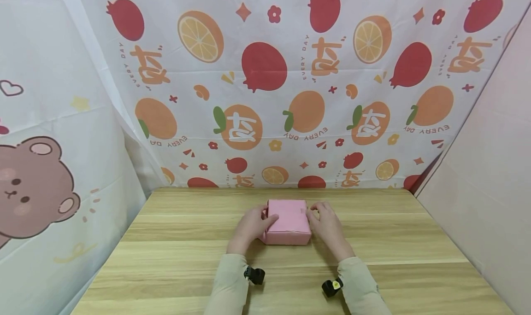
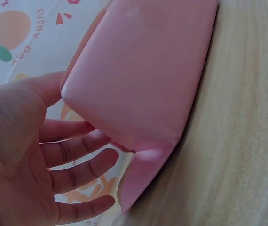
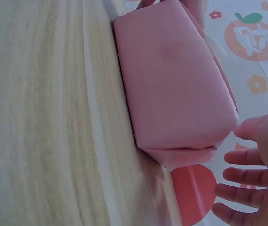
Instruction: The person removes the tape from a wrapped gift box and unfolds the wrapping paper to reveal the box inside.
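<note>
Two loosely spread hands (image 1: pixel 251 224) (image 1: pixel 327 224) either side of a pink box (image 1: pixel 288 217), left thumb (image 1: pixel 271 220) on top.

Plain pink box (image 1: pixel 288 218), surface (image 1: pixel 166 255) in pale yellow-brown wood grain, far white cloth (image 1: pixel 269 104) patterned with red and orange fruit (image 1: pixel 264 66), left white cloth (image 1: pixel 50 101) with a brown bear (image 1: pixel 45 209), beige sleeves (image 1: pixel 229 280)

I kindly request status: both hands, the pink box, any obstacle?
Left hand at left end of pink box, thumb on top. Right hand at right side, contact unclear. Box on table, left flap sticking out; no obstruction visible.
</note>
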{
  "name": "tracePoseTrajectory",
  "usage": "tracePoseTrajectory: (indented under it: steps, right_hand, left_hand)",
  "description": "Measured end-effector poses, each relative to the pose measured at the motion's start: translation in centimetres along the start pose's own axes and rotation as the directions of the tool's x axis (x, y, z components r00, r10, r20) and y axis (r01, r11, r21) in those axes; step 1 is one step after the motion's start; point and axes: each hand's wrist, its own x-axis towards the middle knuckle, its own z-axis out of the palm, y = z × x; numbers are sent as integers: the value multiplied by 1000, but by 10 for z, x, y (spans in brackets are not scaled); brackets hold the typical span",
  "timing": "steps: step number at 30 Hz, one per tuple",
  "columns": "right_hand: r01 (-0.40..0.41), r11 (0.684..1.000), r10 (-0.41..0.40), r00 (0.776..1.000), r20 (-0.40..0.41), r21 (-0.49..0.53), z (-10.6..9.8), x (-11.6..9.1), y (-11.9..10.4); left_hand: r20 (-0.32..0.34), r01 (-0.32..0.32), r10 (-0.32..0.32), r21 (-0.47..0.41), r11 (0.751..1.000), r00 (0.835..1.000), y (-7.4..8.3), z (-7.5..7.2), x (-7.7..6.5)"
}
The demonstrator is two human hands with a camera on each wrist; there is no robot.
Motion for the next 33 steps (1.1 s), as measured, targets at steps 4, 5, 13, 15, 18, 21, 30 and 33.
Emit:
tracePoseTrajectory:
  steps: [4,5,13,15,18,21,30,33]
  right_hand:
    - [-8,1000,8,1000,19,-13,1,0,-1]
    - [-7,1000,7,1000,22,-15,1,-1,-1]
    - [-6,1000,6,1000,25,3,-1,-2,-3]
    - [-5,1000,4,1000,26,6,0,-2,-3]
    - [-4,1000,4,1000,18,0,3,-1,-2]
    - [-17,1000,17,1000,10,-14,6,1,0]
    - [-43,997,40,998,-40,-70,12,3,-4]
    - [-25,997,20,997,-70,-71,12,2,-5]
  left_hand:
    - [15,-21,21,-8,1000,1000,2,1,0]
    - [19,-28,28,-15,1000,999,2,1,0]
    - [36,-25,26,-23,999,999,2,3,0]
    - [39,-21,22,-28,999,999,2,2,0]
    - [43,-20,21,-31,999,999,3,2,-1]
    - [47,-15,17,-39,999,999,3,2,-1]
    - [59,-10,13,-65,998,998,1,2,-1]
    - [55,-11,14,-63,998,998,1,2,-1]
